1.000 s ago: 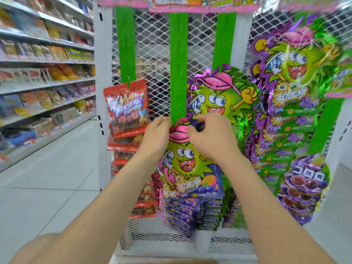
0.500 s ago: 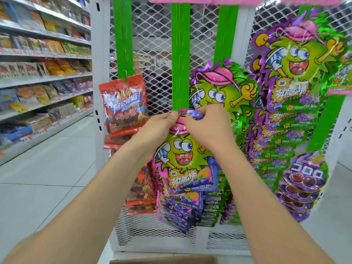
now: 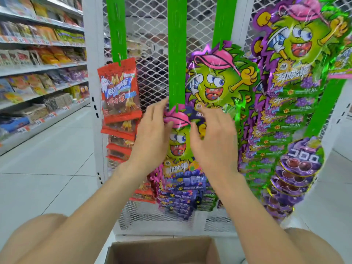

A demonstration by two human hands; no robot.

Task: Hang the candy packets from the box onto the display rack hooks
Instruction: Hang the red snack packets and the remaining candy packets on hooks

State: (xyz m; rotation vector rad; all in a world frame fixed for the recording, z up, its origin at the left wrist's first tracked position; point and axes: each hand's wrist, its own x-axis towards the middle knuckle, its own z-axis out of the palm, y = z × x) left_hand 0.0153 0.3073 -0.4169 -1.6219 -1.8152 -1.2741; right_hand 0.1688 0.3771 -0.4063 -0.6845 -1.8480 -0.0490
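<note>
A strip of green-monster candy packets (image 3: 179, 147) with a pink cap on top hangs from a clip on the middle green hanging strip (image 3: 176, 54) of the white mesh display rack (image 3: 152, 77). My left hand (image 3: 154, 136) is at its left edge and my right hand (image 3: 213, 138) at its right. Both have their fingers spread and lie loosely against the top packet without gripping it. The open cardboard box (image 3: 162, 248) sits below at the frame's bottom edge; what is inside it is hidden.
Red snack packets (image 3: 119, 92) hang on the left green strip. Larger green-monster packets (image 3: 221, 79) and purple grape candy packets (image 3: 302, 162) hang to the right. Stocked store shelves (image 3: 38, 73) line the aisle on the left above a white tiled floor (image 3: 47, 168).
Both hands pinched the packet's top at the middle strip's clip before. Now the fingers have spread and the packet hangs from the clip. The view has tilted down, showing the box.
</note>
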